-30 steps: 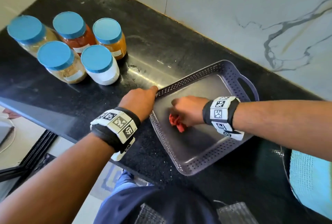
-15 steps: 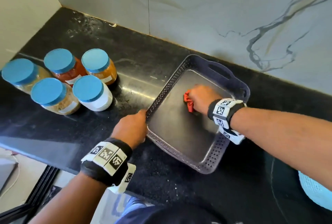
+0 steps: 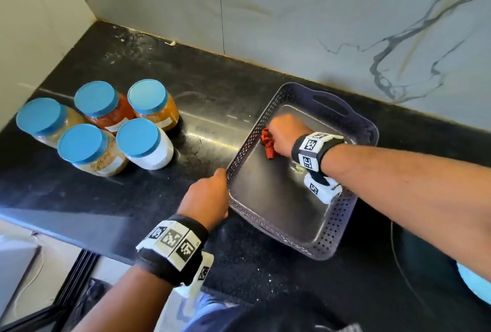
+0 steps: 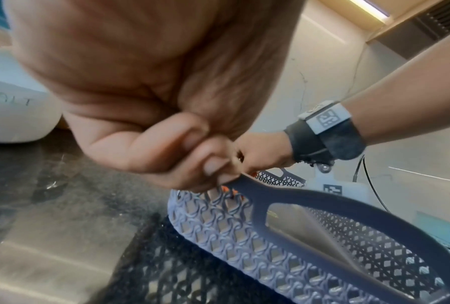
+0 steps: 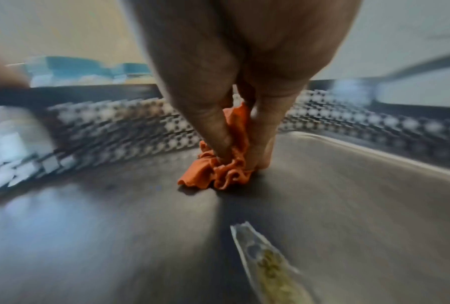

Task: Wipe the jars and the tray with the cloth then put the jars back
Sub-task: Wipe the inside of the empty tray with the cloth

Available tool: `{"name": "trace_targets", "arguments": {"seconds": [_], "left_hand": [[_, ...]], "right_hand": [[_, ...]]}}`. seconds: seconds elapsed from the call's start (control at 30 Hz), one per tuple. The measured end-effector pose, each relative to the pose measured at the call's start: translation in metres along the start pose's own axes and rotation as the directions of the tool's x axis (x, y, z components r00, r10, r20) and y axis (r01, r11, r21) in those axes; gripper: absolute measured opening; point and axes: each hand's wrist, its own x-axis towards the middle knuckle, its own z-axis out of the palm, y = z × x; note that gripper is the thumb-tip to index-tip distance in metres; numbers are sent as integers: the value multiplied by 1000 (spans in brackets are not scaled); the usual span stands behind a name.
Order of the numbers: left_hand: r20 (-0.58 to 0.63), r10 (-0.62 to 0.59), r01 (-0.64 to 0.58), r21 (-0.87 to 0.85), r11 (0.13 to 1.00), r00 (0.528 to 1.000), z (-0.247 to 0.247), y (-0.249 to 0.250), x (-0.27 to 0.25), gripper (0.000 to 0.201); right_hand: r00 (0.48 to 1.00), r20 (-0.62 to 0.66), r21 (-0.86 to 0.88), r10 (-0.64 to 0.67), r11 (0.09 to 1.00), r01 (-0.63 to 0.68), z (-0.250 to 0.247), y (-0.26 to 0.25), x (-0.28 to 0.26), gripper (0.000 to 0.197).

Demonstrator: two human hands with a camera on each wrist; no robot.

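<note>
Wiping the tray floor; the jars wait to go back.

At frame centre-right, the right hand (image 3: 285, 133) has its grip bunched round the red cloth (image 3: 267, 143), pressing it beside the purple lattice tray's (image 3: 342, 222) left wall; the left hand (image 3: 208, 196) pinches the near corner rim. Next, likely sweep the remaining floor. Five blue-lidded jars (image 3: 144, 142) stand on the bench at left.

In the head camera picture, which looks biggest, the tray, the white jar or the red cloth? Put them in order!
1. tray
2. white jar
3. red cloth, partly hidden under the right hand, so it may be bigger than it looks.
</note>
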Motion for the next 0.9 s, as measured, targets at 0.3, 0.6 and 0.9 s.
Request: {"name": "trace_targets", "arguments": {"seconds": [0.3,0.6,0.9], "left_hand": [[-33,-67,61,-154,986,997,11,0,-2,11],[27,-199,196,-334,922,980,9,13,-1,17],[-6,-208,198,-290,936,978,13,14,-5,15]], "right_hand": [[863,232,-55,-449,880,473,27,-45,-58,16],[994,83,15,73,997,-74,9,16,-20,19],[966,257,-53,6,999,8,23,15,-55,16]]}}
